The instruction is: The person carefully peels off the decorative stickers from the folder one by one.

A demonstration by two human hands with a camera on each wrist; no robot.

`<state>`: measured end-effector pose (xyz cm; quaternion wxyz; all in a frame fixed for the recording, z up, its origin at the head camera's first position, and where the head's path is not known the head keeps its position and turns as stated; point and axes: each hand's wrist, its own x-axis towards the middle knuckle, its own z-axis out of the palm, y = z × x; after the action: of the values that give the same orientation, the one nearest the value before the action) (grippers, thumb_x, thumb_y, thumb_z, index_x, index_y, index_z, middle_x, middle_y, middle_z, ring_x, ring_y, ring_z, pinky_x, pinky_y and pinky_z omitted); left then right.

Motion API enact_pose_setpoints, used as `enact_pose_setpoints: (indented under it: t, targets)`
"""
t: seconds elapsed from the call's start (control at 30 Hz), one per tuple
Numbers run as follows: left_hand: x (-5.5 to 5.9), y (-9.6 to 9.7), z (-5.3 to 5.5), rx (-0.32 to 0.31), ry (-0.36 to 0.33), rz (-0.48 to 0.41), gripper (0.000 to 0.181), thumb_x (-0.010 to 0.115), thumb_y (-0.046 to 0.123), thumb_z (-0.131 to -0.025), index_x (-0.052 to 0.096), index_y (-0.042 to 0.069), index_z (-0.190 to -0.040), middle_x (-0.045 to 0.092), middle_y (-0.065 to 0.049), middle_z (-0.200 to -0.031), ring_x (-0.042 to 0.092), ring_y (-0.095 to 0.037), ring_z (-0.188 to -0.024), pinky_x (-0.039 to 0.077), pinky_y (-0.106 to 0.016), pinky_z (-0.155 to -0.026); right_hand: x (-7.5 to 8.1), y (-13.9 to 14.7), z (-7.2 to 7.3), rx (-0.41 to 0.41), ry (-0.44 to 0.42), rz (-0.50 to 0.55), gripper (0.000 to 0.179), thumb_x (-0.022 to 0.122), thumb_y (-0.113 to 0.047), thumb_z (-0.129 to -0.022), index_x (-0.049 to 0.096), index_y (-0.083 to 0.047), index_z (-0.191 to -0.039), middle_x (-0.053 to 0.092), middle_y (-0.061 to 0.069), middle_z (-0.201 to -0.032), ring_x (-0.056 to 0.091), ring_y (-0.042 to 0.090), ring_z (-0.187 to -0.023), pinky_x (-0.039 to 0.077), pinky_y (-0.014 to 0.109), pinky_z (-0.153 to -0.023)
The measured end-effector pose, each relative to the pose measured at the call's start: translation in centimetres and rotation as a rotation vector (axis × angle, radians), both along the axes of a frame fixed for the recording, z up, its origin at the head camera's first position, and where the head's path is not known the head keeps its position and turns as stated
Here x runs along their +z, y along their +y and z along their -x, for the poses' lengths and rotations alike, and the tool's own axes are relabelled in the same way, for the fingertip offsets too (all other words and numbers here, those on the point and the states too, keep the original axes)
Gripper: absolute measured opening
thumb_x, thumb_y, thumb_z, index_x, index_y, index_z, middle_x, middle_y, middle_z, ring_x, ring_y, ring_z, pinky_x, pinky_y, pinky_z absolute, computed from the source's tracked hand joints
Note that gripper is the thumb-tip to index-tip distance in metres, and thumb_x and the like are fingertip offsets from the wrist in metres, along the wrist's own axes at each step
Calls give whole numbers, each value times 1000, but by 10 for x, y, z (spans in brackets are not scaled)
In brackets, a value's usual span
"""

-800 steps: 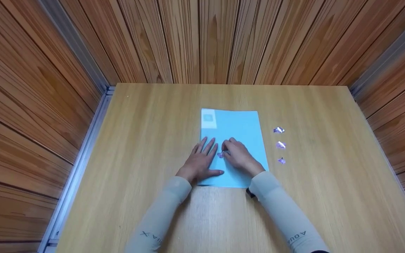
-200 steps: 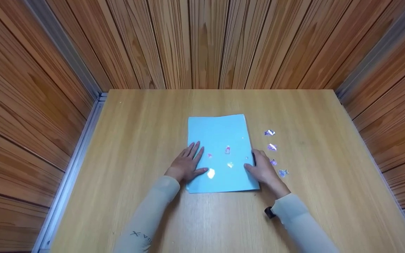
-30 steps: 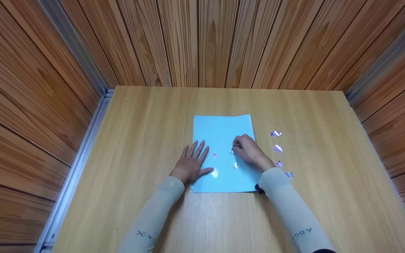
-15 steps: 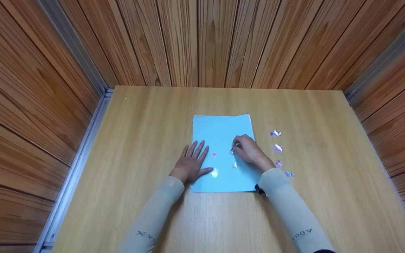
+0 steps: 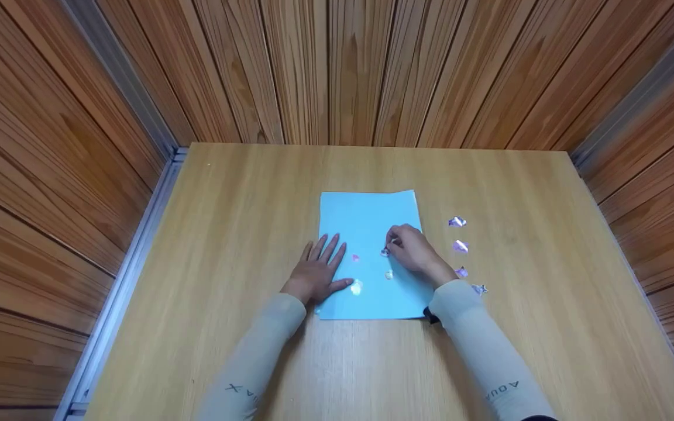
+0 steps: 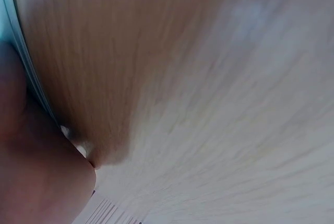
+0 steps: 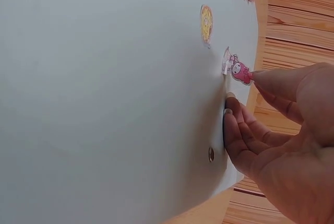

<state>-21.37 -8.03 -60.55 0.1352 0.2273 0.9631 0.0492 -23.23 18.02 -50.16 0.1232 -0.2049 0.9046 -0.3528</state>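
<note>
A light blue folder lies on the table with small stickers on it. My left hand rests on its left side, fingers spread and straight. In the right wrist view, my right hand pinches the edge of a pink character sticker between thumb and finger. That sticker is partly lifted off the folder, beside a pale printed piece. Close by are a yellow round sticker and a small pink sticker. A shiny whitish sticker lies by my left thumb.
Right of the folder, several shiny purple scraps stand in a column: a top one, one below, another and a star-like one near my right sleeve. Wooden panels wall the table on three sides.
Earliest, the folder showed a white corner label, now unseen, and fewer scraps lay right. Later my right hand held the folder's right edge; it has since moved onto the sticker. The last second looks nearly still.
</note>
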Motion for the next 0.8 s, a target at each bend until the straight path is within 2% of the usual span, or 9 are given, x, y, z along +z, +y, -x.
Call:
enact_pose_setpoints:
  t: [0.1, 0.13, 0.3, 0.53, 0.8]
  targets:
    - [1, 1, 2, 1, -45, 38, 90, 26, 77, -98, -4, 25, -165, -15, -2, -172, -15, -31, -157, -4, -55, -125, -44, 1, 24, -73, -22, -59, 14, 56, -13, -105, 65, -2, -107, 61, 18, -116, 59, 35, -110, 52, 50, -96]
    - [1, 1, 3, 1, -52, 44, 90, 26, 77, -98, -6, 26, -165, -16, -1, -171, -16, -30, -157, -5, -54, -125, -55, 3, 29, -89, -11, -66, 12, 57, -13, -104, 65, -4, -107, 62, 17, -114, 59, 34, -108, 52, 50, -94]
    - [0, 1, 3, 5, -47, 45, 89, 25, 78, -98, -6, 26, -165, -17, 0, -171, -17, -28, -157, -6, -52, -125, -59, 5, 30, -106, -43, -65, 15, 56, -16, -105, 64, -5, -113, 62, 14, -114, 59, 30, -106, 53, 47, -92]
    - [6, 2, 2, 5, -49, 61, 90, 28, 76, -98, -2, 24, -165, -12, -2, -172, -13, -29, -158, -2, -54, -126, -59, 3, 30, -122, -21, -40, 11, 57, -11, -103, 65, -4, -107, 63, 13, -109, 60, 29, -104, 52, 47, -94]
    - [6, 1, 1, 5, -51, 30, 90, 28, 76, -99, -2, 24, -166, -12, -2, -172, -13, -30, -158, -2, -55, -125, -57, 3, 29, -143, -50, -42, 13, 57, -14, -104, 65, -6, -109, 62, 11, -110, 60, 28, -105, 53, 46, -93]
